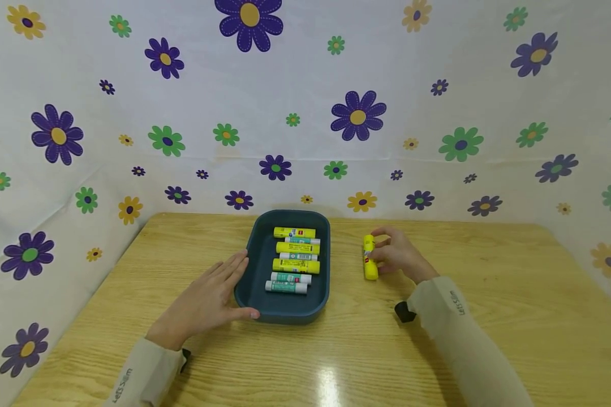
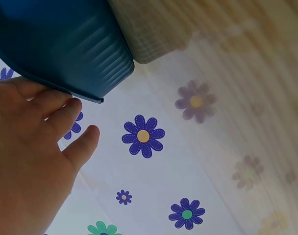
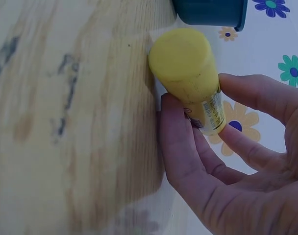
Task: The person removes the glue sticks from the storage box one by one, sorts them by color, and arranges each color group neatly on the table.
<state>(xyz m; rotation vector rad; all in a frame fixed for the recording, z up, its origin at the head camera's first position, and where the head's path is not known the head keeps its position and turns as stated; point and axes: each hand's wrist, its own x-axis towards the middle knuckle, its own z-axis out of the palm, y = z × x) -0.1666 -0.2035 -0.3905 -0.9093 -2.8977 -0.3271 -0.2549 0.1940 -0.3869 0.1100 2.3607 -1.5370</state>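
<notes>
My right hand (image 1: 401, 255) grips a yellow glue stick (image 1: 370, 270) at the right of a dark blue tray (image 1: 290, 318). In the right wrist view its round yellow end (image 3: 181, 55) faces the camera, with thumb and fingers about the barrel, close over the wood. My left hand (image 1: 203, 299) rests against the tray's left side, fingers straight along the rim and thumb by the near corner. Inside the tray lie several glue sticks in a crosswise column: yellow ones (image 1: 296, 266) alternate with thinner white-and-green ones (image 1: 287, 287), the nearest two both white and green.
Everything stands on a light wooden table (image 1: 265, 367). A white cloth with printed flowers (image 1: 305, 85) hangs behind it and along both sides. Each wrist has a black strap piece (image 1: 404, 312) at the sleeve.
</notes>
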